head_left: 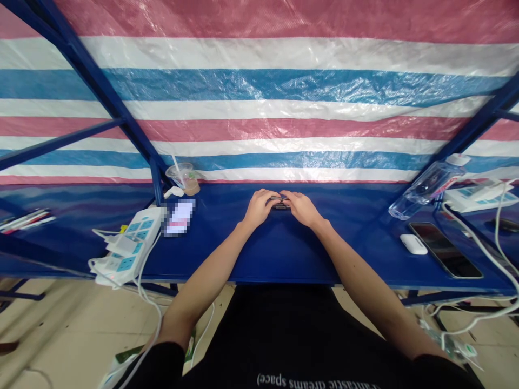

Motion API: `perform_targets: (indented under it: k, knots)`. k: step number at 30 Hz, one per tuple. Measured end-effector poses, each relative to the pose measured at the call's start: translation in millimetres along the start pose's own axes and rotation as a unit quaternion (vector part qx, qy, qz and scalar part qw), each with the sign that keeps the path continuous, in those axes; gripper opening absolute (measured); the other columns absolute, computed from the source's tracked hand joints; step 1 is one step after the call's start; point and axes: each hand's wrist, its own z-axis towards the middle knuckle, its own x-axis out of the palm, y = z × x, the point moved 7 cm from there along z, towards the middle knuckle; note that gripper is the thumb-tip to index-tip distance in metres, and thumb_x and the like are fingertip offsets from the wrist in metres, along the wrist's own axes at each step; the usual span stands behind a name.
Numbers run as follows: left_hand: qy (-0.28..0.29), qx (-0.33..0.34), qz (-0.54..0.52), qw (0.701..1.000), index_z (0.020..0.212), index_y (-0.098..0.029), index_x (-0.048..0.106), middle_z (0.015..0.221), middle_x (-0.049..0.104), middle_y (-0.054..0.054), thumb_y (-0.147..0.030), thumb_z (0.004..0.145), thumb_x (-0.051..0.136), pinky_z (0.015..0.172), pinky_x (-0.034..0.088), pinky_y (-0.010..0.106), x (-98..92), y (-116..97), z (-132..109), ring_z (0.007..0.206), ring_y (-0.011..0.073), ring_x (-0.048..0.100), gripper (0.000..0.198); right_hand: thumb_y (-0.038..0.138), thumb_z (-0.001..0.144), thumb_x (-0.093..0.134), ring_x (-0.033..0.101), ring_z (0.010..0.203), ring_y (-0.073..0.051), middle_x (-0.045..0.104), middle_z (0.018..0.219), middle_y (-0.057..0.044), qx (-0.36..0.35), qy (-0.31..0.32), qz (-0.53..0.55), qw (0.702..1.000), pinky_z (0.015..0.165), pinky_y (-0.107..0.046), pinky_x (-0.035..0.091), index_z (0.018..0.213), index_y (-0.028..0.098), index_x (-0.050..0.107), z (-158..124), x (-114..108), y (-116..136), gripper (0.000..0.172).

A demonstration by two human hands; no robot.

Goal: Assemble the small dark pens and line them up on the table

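Observation:
Both hands meet near the far side of the blue table (279, 254), around a small dark object (280, 206). My left hand (260, 207) curls its fingers on the left end of it, thumb toward the middle. From the other side my right hand (300, 207) closes on the right end, fingertips nearly touching those of the left. A thin, lighter strip shows along the object's top between the fingertips. The object is too small and too covered by the fingers to tell its kind.
At left are a white power strip (145, 229), a lit phone (179, 217) and a plastic cup (187, 181) with a straw. To the right lie a water bottle (425, 189), a white earbud case (413, 244) and a dark phone (444, 249). Striped sheeting (284, 129) hangs behind.

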Motion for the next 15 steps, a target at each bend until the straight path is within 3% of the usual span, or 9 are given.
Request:
perform_targets:
  k: [4, 10, 13, 15]
  knots:
    - [-0.001, -0.005, 0.017, 1.0, 0.101, -0.025, 0.076, 0.1, 0.079, 0.002, -0.038, 0.106, 0.057, 0.1, 0.047, 0.041, -1.1, 0.8, 1.1, 0.095, 0.0222, 0.067, 0.024, 0.022, 0.109, 0.042, 0.065, 0.103, -0.026, 0.074, 0.109, -0.011, -0.007, -0.011, 0.008, 1.0, 0.092, -0.034, 0.047, 0.12, 0.02, 0.072, 0.5, -2.0, 2.7, 0.032]
    - [-0.002, -0.064, 0.05, 0.997, 0.071, -0.02, 0.07, 0.07, 0.067, 0.003, -0.039, 0.111, 0.044, 0.091, 0.047, 0.039, 0.4, 7.9, -0.7, 0.076, 0.0204, 0.063, 0.051, 0.021, 0.109, 0.042, 0.062, 0.099, -0.027, 0.074, 0.102, -0.011, -0.024, -0.003, -0.01, 1.0, 0.096, -0.038, 0.045, 0.115, 0.019, 0.073, 3.2, -1.8, 11.7, 0.032]
    - [-0.003, -0.053, 0.025, 0.998, 0.1, -0.023, 0.074, 0.081, 0.073, 0.001, -0.04, 0.109, 0.05, 0.095, 0.047, 0.038, -1.1, 6.3, -0.8, 0.084, 0.0205, 0.066, 0.031, 0.022, 0.109, 0.04, 0.061, 0.101, -0.027, 0.073, 0.104, -0.012, -0.015, 0.003, -0.025, 1.0, 0.098, -0.039, 0.045, 0.117, 0.019, 0.072, 3.3, -1.0, 10.9, 0.034]
    - [-0.014, -0.044, 0.013, 0.999, 0.12, -0.024, 0.069, 0.094, 0.075, 0.001, -0.041, 0.104, 0.06, 0.096, 0.048, 0.037, -3.7, 6.1, -0.5, 0.092, 0.0213, 0.067, 0.025, 0.024, 0.109, 0.038, 0.061, 0.102, -0.028, 0.072, 0.106, -0.012, -0.009, -0.001, -0.03, 1.0, 0.099, -0.04, 0.045, 0.118, 0.02, 0.072, 2.8, -2.4, 9.0, 0.035]
